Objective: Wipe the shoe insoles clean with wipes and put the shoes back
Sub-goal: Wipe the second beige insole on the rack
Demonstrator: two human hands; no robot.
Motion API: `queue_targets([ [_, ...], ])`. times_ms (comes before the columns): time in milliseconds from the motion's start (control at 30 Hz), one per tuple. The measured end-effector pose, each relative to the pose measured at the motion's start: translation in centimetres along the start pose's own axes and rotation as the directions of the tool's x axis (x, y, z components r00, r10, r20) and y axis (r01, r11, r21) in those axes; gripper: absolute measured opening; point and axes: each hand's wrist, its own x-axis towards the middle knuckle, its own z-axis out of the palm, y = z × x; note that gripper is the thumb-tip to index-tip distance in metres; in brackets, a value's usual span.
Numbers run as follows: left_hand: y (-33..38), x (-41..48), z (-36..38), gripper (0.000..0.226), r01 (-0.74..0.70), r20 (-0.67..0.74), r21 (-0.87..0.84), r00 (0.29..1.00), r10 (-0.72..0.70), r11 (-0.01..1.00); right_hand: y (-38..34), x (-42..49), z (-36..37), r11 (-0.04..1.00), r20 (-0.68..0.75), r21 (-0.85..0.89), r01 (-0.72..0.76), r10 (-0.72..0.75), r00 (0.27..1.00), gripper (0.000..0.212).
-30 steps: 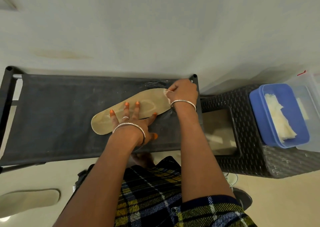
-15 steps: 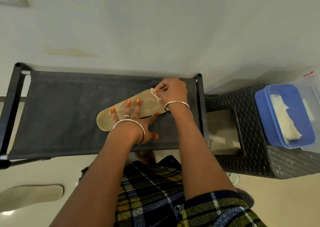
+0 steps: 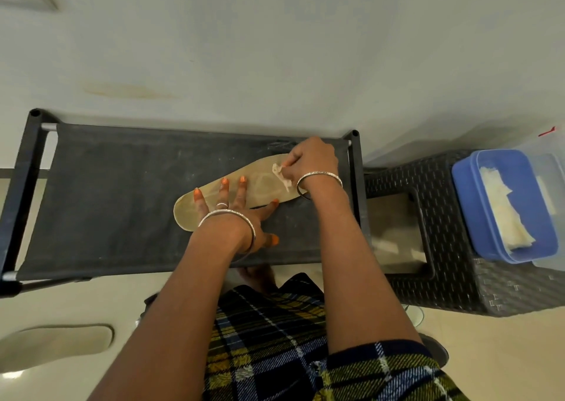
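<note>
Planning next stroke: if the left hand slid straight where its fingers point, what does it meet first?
Left hand leaves the insole onto bare rack fabric, probably missing the right hand holding the wipe.

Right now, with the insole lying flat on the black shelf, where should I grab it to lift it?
I'd take the rounded left end of the insole, bare beyond the left hand. It lies flat and thin on the fabric shelf, so come from the left, slip fingers under the edge and pinch. The right hand and wipe cover the other end.
</note>
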Motion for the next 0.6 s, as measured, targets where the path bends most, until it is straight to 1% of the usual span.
queue_targets([
  [67, 0.0, -0.1, 0.0, 0.077, 0.001, -0.001, 0.000, 1.000, -0.001, 1.000, 0.0, 0.0, 0.0, 0.989, 0.102, -0.130, -0.077, 0.090, 0.991, 0.029],
  [100, -0.1, -0.1, 0.0, 0.077, 0.002, -0.003, 0.002, 1.000, -0.002, 1.000, 0.0, 0.0, 0.2, 0.983, 0.128, -0.159, -0.089, 0.110, 0.986, 0.034],
  [133, 0.0, 0.0, 0.0, 0.077, 0.003, -0.006, 0.002, 1.000, -0.003, 1.000, 0.0, 0.0, 0.3, 0.983, 0.127, -0.159, -0.086, 0.106, 0.986, 0.035],
  [200, -0.4, 0.0, 0.1, 0.078, 0.002, -0.008, 0.012, 1.000, -0.002, 1.000, -0.3, 0.0, 0.6, 0.993, 0.045, -0.113, -0.043, 0.049, 0.998, 0.026],
  [267, -0.9, 0.1, 0.3, 0.077, -0.005, -0.010, 0.017, 1.000, 0.005, 1.000, -1.0, -0.4, 0.7, 1.000, -0.074, -0.003, 0.009, -0.010, 0.997, 0.012],
  [333, -1.0, 0.2, 0.4, 0.077, -0.008, -0.017, 0.019, 1.000, 0.008, 1.000, -1.1, -0.4, 0.5, 0.995, -0.130, 0.084, 0.046, -0.034, 0.991, 0.006],
  [367, -1.1, 0.2, 0.4, 0.077, -0.009, -0.019, 0.019, 1.000, 0.010, 1.000, -1.0, -0.2, 0.6, 0.996, -0.112, 0.078, 0.032, -0.023, 0.993, 0.008],
  [400, -1.1, 0.2, 0.3, 0.077, -0.011, -0.017, 0.016, 1.000, 0.011, 1.000, -0.9, -0.1, 0.7, 1.000, -0.073, 0.031, 0.002, 0.000, 0.997, 0.013],
  [467, -1.1, 0.2, 0.3, 0.077, -0.012, -0.010, 0.010, 1.000, 0.012, 1.000, -0.7, 0.0, 0.9, 0.990, 0.022, -0.109, -0.093, 0.096, 0.995, 0.026],
  [500, -1.1, 0.1, 0.2, 0.078, -0.012, -0.009, 0.010, 1.000, 0.012, 1.000, -0.5, 0.0, 0.9, 0.981, 0.061, -0.149, -0.125, 0.135, 0.989, 0.031],
  [567, -1.0, 0.1, 0.2, 0.079, -0.011, -0.007, 0.007, 1.000, 0.011, 1.000, -0.4, 0.0, 0.9, 0.979, 0.092, -0.160, -0.130, 0.146, 0.985, 0.035],
  [600, -1.0, 0.1, 0.2, 0.079, -0.011, -0.007, 0.006, 1.000, 0.011, 1.000, -0.5, -0.1, 0.8, 0.983, 0.072, -0.148, -0.110, 0.122, 0.990, 0.033],
])
